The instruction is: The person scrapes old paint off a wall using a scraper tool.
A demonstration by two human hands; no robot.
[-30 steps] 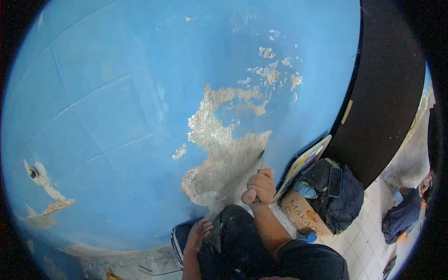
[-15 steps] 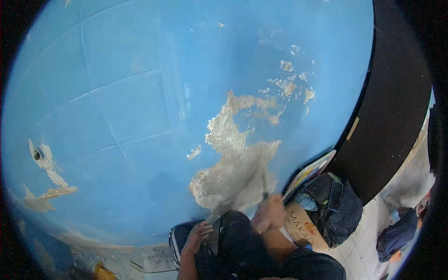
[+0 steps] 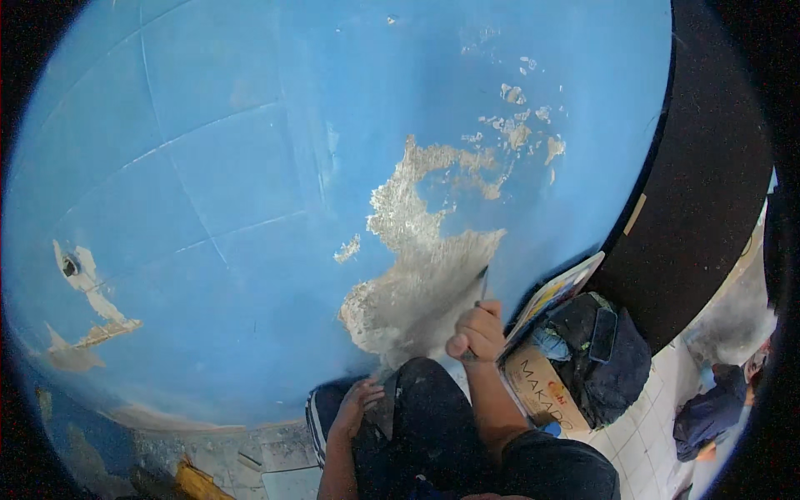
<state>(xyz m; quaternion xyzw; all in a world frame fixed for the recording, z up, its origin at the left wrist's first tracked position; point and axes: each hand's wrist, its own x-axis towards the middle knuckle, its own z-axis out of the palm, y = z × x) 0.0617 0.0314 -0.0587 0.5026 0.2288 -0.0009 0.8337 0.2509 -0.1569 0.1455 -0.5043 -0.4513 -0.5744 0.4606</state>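
Observation:
My right hand [image 3: 477, 332] is closed round the handle of a putty knife [image 3: 483, 285], seen nearly edge-on. Its dark tip points up at the grey, lower right part of a bare patch [image 3: 408, 292] in the blue wall [image 3: 233, 317]; whether it touches cannot be told. Down by my knees, my left hand [image 3: 360, 405] holds a flat grey blade [image 3: 382, 417], like a broad scraper, its fingers bent over one side. The patch has ragged, flaking edges at its upper left and a smoother grey surface lower down.
On my right stands a cardboard box [image 3: 533, 387] topped by a dark cloth bundle [image 3: 579, 379] and a phone [image 3: 603, 335]. A colourful board [image 3: 554, 292] leans behind it. A dark panel [image 3: 708, 167] borders the wall. Another person [image 3: 712, 412] is at far right.
My right hand has moved up the wall with the putty knife and is less blurred. The view has tipped, so the wall sits higher; my left hand keeps its place by my knee.

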